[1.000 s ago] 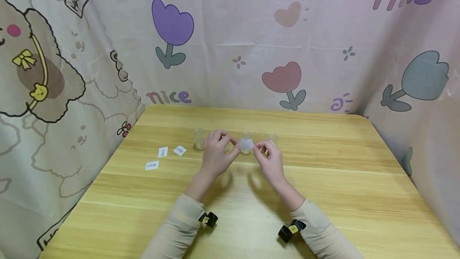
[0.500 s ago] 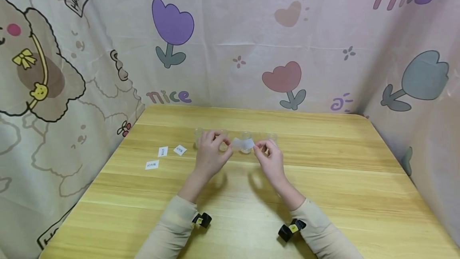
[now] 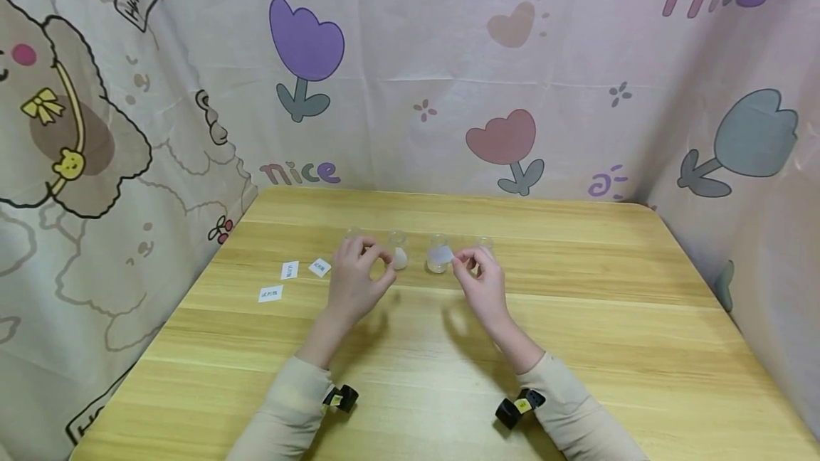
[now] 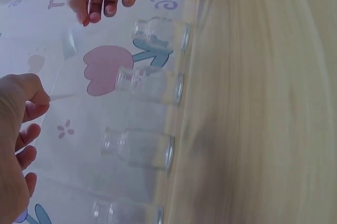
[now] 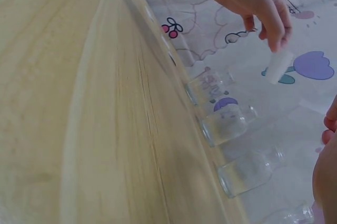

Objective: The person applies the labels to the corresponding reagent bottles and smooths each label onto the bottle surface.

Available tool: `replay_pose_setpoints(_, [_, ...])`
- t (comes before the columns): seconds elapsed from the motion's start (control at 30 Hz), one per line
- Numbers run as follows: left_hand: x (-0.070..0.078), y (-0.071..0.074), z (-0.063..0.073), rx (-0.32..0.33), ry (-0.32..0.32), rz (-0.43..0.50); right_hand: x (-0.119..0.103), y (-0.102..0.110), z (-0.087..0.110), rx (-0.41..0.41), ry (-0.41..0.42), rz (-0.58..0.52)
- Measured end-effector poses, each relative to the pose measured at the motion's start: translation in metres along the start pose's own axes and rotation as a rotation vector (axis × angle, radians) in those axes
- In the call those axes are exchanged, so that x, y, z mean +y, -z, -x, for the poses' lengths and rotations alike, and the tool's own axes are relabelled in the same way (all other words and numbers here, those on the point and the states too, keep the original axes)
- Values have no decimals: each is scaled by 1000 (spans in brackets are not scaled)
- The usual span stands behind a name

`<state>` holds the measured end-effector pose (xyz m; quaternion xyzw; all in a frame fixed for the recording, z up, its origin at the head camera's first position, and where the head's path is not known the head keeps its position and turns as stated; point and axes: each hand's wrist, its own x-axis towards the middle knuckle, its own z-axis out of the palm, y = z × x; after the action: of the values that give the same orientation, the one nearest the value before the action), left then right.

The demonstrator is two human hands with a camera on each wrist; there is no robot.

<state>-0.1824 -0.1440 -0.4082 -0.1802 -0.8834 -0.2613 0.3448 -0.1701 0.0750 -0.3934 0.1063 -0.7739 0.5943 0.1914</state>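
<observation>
My left hand (image 3: 359, 276) pinches a small white slip (image 5: 279, 67) between thumb and forefinger; in the left wrist view this slip shows almost edge-on. My right hand (image 3: 480, 283) pinches a pale, translucent label (image 3: 439, 255) by its right edge. The label hangs in front of a clear glass bottle (image 3: 438, 267) in the head view. In the left wrist view, both pieces are in the air, apart from each other and from the bottles. Another glass bottle (image 3: 397, 237) stands behind the left hand's slip.
Several small glass bottles stand upright in a row on the wooden table (image 3: 410, 375), including the rightmost bottle (image 3: 485, 242) partly behind the right hand. Three printed labels lie at the left: one label (image 3: 270, 294) in front, another label (image 3: 290, 269), and a tilted label (image 3: 319, 267).
My left hand has moved left, away from the right hand, and the two white pieces have come apart, one with each hand. The right hand stays in place with its label.
</observation>
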Motion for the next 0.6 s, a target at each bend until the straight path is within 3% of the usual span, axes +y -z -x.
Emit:
replay_pose_setpoints(0.13, [-7,10,5,5,-1,-24,1,0,-1,4,-11,0])
replay_pose_setpoints(0.33, [-19,26,11,32,-9,-52,28,-5,-6,17,-20,-9])
replay_pose_setpoints(0.6, [-34,45,19,53,-12,-105,39,-4,-7,28,48,-23])
